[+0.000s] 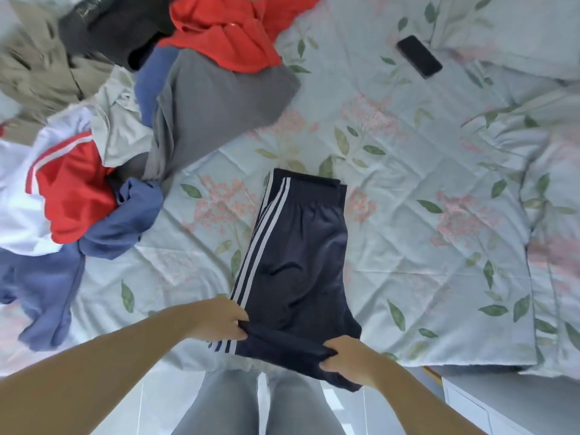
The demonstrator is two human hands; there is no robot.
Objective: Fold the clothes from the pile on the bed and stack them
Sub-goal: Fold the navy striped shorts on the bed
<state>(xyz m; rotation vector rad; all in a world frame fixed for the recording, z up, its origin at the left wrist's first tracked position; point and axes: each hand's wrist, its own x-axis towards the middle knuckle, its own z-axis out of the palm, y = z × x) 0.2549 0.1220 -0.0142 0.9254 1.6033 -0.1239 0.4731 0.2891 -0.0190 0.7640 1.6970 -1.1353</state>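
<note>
Dark navy track pants with white side stripes lie lengthwise on the floral bed sheet, folded in half along their length. My left hand pinches the near left corner of the pants at the striped edge. My right hand grips the near right end, which hangs over the bed's front edge. A loose pile of clothes fills the left and far left of the bed: red, grey, blue, white, black and khaki garments.
A black phone lies on the sheet at the far right. A rumpled floral quilt runs along the right side. My legs in grey trousers stand against the bed's front edge. A white cabinet corner sits at lower right.
</note>
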